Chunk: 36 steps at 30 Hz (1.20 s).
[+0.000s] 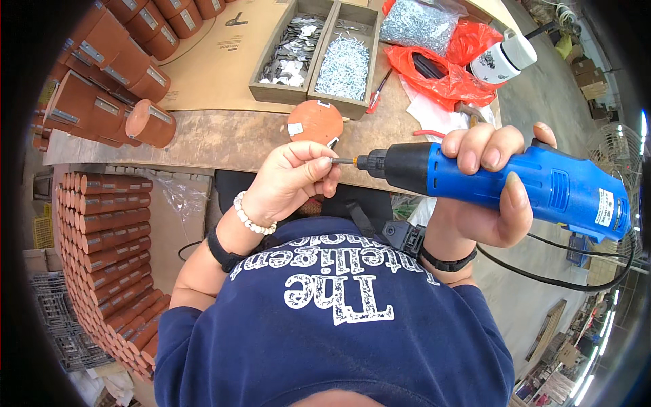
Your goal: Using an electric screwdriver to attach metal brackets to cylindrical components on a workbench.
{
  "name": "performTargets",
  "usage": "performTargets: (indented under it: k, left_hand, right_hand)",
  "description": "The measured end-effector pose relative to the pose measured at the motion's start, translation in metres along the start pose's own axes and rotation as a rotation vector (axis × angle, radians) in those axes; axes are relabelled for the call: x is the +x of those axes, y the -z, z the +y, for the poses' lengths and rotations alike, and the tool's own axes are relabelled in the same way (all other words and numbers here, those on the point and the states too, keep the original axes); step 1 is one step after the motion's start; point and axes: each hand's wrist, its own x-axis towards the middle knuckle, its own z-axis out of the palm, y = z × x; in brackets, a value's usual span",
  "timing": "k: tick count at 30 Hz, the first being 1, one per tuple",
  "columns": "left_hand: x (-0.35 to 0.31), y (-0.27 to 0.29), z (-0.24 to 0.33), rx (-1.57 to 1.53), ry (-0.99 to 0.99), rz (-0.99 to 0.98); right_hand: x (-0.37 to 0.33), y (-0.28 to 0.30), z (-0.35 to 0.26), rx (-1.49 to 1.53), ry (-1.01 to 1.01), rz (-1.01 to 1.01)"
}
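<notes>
1. Brown blocks (81, 102) are standing in piles on the left of the wooden tabletop (224, 136), and a big stack of them (102, 222) is rising lower down on the left.
2. Lots of those blocks are wearing silver strips, so that part is looking done on them.
3. One round brown block (315, 121) is sitting on the tabletop just beside the left hand (298, 173). It is showing little metal pieces around its edge. I am not able to tell if they are all fixed on.
4. The right hand (485, 220) is gripping a blue power driver (536, 183).
5. The left hand is pinching the end of the driver's metal tip (346, 161), maybe with a tiny screw there. It is hiding too much to tell.
6. That tip is pointing left and seems not to be touching the block, so this block is probably waiting for more work.
7. Wooden boxes (342, 105) are holding plenty of flat silver pieces (298, 41) and shiny screws (344, 64).
8. Red bags (420, 78) and a white bottle (498, 61) are resting on the right.
9. Grey floor (502, 292) is showing beyond.
</notes>
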Motion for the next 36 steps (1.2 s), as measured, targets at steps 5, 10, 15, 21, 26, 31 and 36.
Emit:
performTargets:
  k: [5,10,15,21,26,31,36]
  left_hand:
    - [-0.001,0.0,0.002,0.167,0.037,0.058]
    - [-0.002,0.001,0.002,0.323,0.074,0.025]
    - [-0.001,-0.005,0.005,0.424,0.143,-0.026]
    - [0.01,-0.014,0.008,0.463,0.065,-0.087]
    - [0.024,-0.015,0.026,0.82,-0.015,-0.227]
    - [0.061,0.006,0.073,1.224,-0.314,-0.072]
    - [0.098,0.06,0.113,1.69,-0.134,0.267]
  right_hand:
    - [0.0,0.0,0.0,-0.017,-0.04,-0.026]
    - [0.0,-0.001,-0.002,-0.005,-0.082,-0.078]
    - [0.002,0.003,-0.004,-0.006,-0.085,-0.155]
    - [-0.001,0.001,-0.007,0.009,-0.066,0.015]
    - [-0.001,0.009,-0.009,-0.013,-0.028,0.106]
    - [-0.002,0.021,-0.014,-0.051,0.007,0.133]
    - [-0.002,0.03,-0.02,-0.065,0.033,0.107]
